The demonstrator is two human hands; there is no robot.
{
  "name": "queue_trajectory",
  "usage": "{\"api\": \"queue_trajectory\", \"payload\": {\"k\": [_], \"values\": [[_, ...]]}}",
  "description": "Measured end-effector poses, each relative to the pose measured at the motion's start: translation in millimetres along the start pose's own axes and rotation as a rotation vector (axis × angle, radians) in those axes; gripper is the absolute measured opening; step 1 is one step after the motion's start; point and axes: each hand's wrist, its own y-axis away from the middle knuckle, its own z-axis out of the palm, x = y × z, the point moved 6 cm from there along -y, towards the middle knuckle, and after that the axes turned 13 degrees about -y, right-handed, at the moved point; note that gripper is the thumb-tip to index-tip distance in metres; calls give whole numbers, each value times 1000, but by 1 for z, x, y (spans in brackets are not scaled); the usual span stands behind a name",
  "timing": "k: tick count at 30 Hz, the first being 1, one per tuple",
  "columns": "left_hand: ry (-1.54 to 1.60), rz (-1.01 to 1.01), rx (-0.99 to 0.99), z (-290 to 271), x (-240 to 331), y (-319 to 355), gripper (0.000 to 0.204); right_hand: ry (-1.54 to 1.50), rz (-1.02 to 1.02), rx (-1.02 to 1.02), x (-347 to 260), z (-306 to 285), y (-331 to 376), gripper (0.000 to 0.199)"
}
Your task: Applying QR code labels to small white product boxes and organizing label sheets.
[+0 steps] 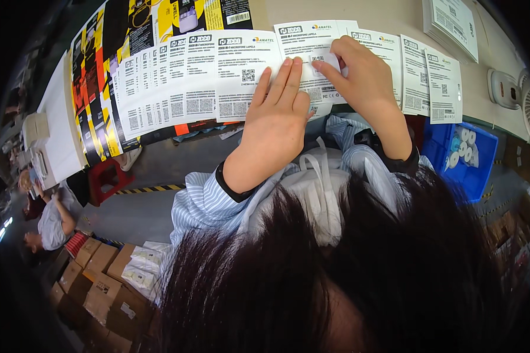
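Fingers point(284, 73) of our left hand point(275, 126) lie flat and spread, pressing down on a white printed paper sheet with black text and square codes point(312, 59) at the near edge of the beige table point(394, 17); they grip nothing. Our right hand point(362, 73) is just beside it, thumb and forefinger pinched closed on a small white sticker label point(325, 60), holding it against the upper part of that same sheet.

We see that sheet sitting in the middle of a long overlapping row of similar white printed sheets point(188, 76), fanned along the table edge from left to right. Behind the row on the left lie glossy black, yellow and orange printed packaging cards point(97, 88). At the far right corner sits a stack of white leaflets point(453, 26), and a white fan point(527, 100) stands near the right rim.

Below the table edge on the right we spot a blue plastic bin with white rolls point(465, 156). Brown cardboard boxes point(100, 282) crowd the floor at lower left, near a red stool point(106, 176).
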Motion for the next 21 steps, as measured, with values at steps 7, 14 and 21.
{"api": "queue_trajectory", "payload": {"k": [7,14,21], "values": [[-15,-1,2,-3,1,1,14,20,4,2,-3,2,0,23],[-9,-4,0,1,-1,1,15,92,1,4,-2,7,0,25],[-1,-6,9,-3,-1,2,16,105,-85,39,-2,6,-1,33]]}}
